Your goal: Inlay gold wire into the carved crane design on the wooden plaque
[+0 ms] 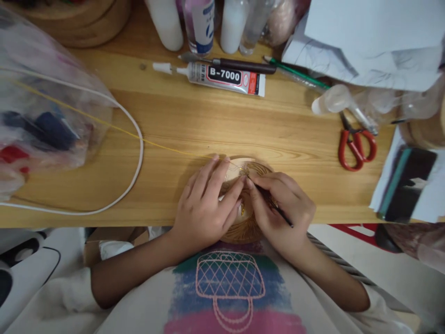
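A round wooden piece with carved curved grooves and a pale area lies at the table's front edge, partly covered by both hands. My left hand rests on its left side, fingers stretched out and spread, with fingertips close to the tool's tip. Pinched like a pen in my right hand is a thin dark pointed tool; its tip meets the piece near the left fingertips. A yellow thread runs from the left to this spot. Small gold bits show on the piece.
A white cable loops at left beside a clear plastic bag. Behind lie a B-7000 glue tube, a dark-handled spatula, a green pencil and several bottles. Red-handled scissors and a dark phone-like slab are at right.
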Demonstrator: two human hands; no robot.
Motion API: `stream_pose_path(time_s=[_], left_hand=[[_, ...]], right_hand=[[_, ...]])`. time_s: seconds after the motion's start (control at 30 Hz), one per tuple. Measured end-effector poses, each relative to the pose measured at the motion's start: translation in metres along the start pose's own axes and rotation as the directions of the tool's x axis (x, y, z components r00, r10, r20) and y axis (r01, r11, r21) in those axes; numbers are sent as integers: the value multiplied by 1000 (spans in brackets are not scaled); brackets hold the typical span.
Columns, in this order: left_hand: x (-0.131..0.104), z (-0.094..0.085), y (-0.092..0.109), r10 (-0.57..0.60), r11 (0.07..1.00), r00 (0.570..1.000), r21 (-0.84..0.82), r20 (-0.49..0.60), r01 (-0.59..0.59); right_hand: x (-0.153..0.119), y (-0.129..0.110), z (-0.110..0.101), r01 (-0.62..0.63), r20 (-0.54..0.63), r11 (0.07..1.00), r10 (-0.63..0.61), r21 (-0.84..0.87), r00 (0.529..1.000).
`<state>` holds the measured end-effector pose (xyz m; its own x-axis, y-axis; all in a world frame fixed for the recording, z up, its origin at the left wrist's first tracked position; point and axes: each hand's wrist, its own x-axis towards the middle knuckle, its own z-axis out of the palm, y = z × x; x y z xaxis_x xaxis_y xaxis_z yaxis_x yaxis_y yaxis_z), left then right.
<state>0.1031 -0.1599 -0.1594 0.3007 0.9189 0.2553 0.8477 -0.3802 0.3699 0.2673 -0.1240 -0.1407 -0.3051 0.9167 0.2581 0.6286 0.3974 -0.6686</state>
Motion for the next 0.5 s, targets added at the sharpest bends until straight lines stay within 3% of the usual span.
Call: stream_pose_path(time_s=[0.2,0.5], left_hand=[[-2,0,-2,21,1000,1000,-20,-2,-21],[0,-1,2,23,995,999,95,29,-26]], right_hand=[[-3,-1,3,-32,-20,999,33,42,999],[-6,1,7,-75,-67,994,81,85,994]])
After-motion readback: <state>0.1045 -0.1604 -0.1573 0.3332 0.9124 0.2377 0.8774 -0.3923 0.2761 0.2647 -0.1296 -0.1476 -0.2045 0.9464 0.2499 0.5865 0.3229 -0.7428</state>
